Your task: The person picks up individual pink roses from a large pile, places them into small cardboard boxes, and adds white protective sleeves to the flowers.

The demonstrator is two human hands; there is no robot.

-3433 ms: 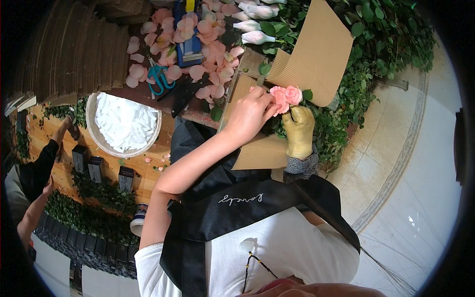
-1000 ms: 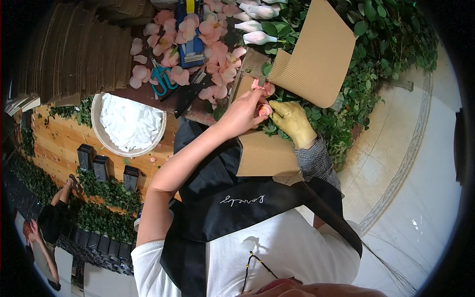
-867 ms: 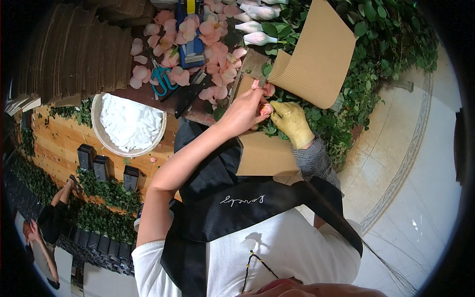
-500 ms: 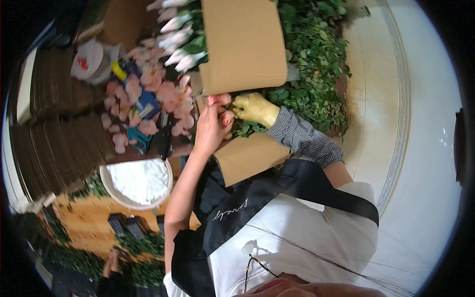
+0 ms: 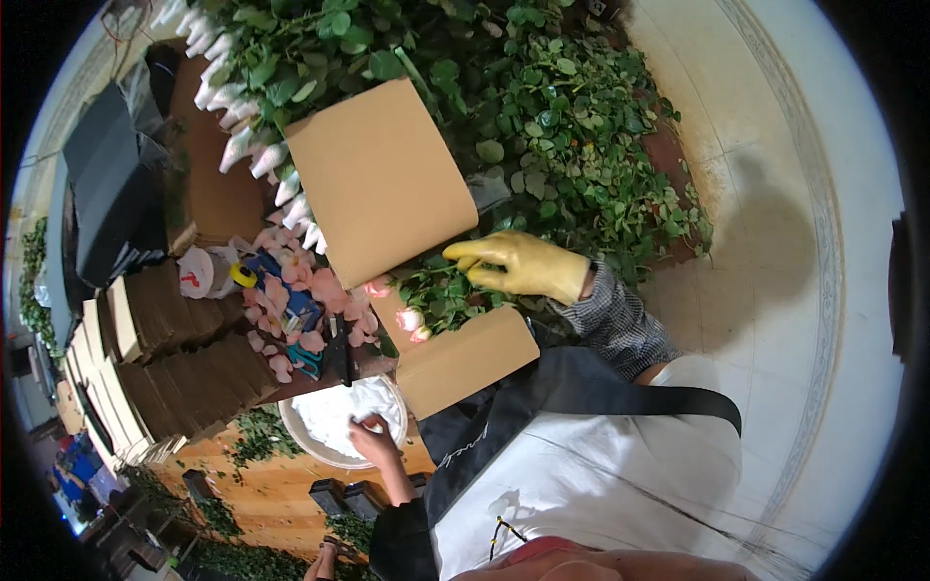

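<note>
My bare left hand is over the near rim of a round tub, its bent fingers apart beside the soft white pieces inside. On my right hand is a yellow rubber glove. Its fingers are closed on a green rose stem among leaves, between two parts of a corrugated cardboard sheet. A pale pink rose and other blooms lie on the near cardboard part, left of the glove. The far part covers the middle of a bundle whose heads wear white sleeves.
Loose pink petals, a dark-handled tool and teal scissors lie left of the cardboard. Stacks of cardboard sheets stand at far left. Leafy stems fill the far right. Another person's hand shows at the bottom.
My left hand has left the roses and moved down to the tub. The gloved right hand remains by the stems. The view has shifted, bringing more of the sleeved bundle into sight.
</note>
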